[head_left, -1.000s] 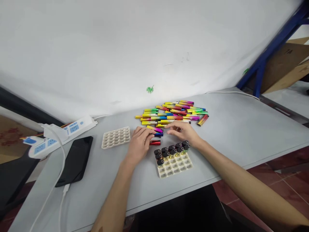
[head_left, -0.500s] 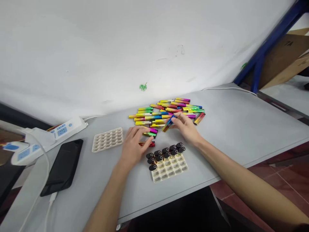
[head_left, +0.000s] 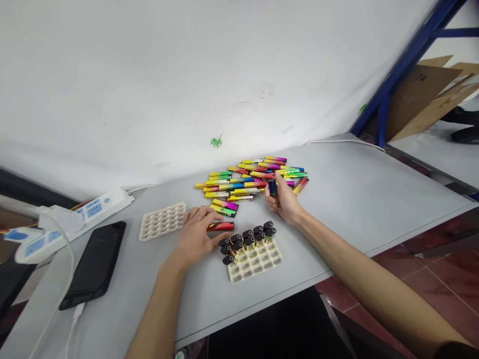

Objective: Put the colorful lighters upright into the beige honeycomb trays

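Observation:
A pile of shiny multicoloured sticks (head_left: 251, 177) lies on the grey table (head_left: 359, 199) near the wall. My right hand (head_left: 281, 199) is closed round one blue stick (head_left: 273, 188), held upright just in front of the pile. My left hand (head_left: 197, 234) rests on the table with its fingers on a red stick (head_left: 221, 226). Right beside it sits a cream tray (head_left: 258, 263) whose back rows hold several black-capped sticks (head_left: 247, 238) standing upright; its front holes show open.
A second cream tray (head_left: 161, 221), with nothing in its holes, lies to the left. A black phone (head_left: 96, 263) on a white cable and a white power strip (head_left: 75, 217) sit at far left. A blue rack post (head_left: 400, 75) and cardboard stand at right.
My right hand has lifted a blue stick from the pile's front and turned it upright. My left hand has slid a little towards me, still on the red stick.

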The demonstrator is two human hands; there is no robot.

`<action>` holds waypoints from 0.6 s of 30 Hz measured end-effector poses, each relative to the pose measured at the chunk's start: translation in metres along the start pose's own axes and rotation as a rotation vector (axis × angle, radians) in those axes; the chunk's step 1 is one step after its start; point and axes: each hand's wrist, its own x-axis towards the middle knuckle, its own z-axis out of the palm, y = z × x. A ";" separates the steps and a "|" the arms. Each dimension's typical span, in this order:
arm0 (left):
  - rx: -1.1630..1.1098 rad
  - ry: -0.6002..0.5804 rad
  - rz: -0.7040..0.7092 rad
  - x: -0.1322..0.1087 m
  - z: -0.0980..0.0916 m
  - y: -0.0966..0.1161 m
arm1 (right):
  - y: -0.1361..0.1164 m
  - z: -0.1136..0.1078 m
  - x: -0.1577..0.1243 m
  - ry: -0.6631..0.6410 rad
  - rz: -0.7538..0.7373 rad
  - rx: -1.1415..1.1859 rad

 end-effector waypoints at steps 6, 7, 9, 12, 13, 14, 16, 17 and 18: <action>0.005 0.003 -0.007 0.001 0.003 0.000 | 0.006 0.000 0.002 0.035 -0.007 -0.025; 0.004 0.008 -0.008 0.001 0.004 0.000 | 0.007 0.000 0.002 0.036 -0.011 -0.027; 0.003 0.017 -0.010 0.002 0.004 -0.001 | 0.008 0.000 0.003 0.039 -0.015 -0.030; 0.002 0.032 -0.009 0.002 0.006 -0.002 | 0.010 0.000 0.003 0.050 -0.036 -0.040; 0.003 0.036 -0.009 0.002 0.006 -0.002 | 0.011 0.000 0.003 0.053 -0.048 -0.043; 0.004 0.040 -0.010 0.002 0.006 -0.003 | 0.011 0.000 0.003 0.059 -0.058 -0.046; 0.008 0.046 -0.017 0.003 0.007 -0.003 | 0.012 0.000 0.003 0.074 -0.067 -0.048; 0.010 0.047 -0.023 0.003 0.007 -0.003 | 0.012 0.000 0.003 0.078 -0.066 -0.049; 0.011 0.047 -0.028 0.004 0.007 -0.003 | 0.012 0.000 0.002 0.079 -0.064 -0.049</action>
